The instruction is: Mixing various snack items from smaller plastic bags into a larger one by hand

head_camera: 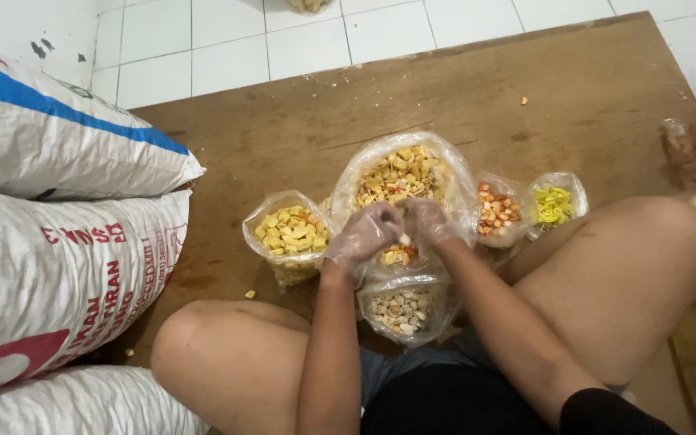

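Head view here: my worry is a spill, since the small bag [399,256] hangs between both hands over the open bag of pale crackers [402,310], so a loose pinch could drop mixed pieces onto the wooden board [300,129]. The left hand [364,234] and right hand [428,221], in thin plastic gloves, look curled tight on its neck; how firmly, I can't tell.

Brown wooden board [300,137] on white-tiled floor [324,40]

Five open snack bags [401,173], three stacked sacks [58,274], two gloved hands [368,232].
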